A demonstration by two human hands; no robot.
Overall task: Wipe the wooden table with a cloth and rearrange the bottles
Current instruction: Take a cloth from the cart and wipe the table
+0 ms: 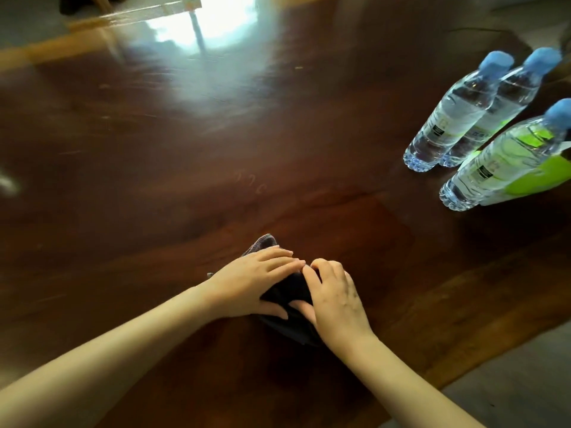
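A dark grey cloth (289, 293) lies bunched on the dark wooden table (154, 180), near the front middle. My left hand (253, 282) presses flat on its left part, fingers stretched over it. My right hand (335, 299) rests on its right part, fingertips curled onto the cloth and touching the left hand's fingers. Three clear water bottles with blue caps stand at the right: one bottle (454, 118), a second bottle (506, 103) close behind it, and a third bottle (500, 162) nearer the table's right edge.
A bright green sheet (543, 177) lies under and beside the nearest bottle at the right edge. The table's front right edge (482, 350) runs diagonally, with grey floor beyond. Window glare shines on the far tabletop (210, 26). A blurred pale object (7, 183) sits at the left border.
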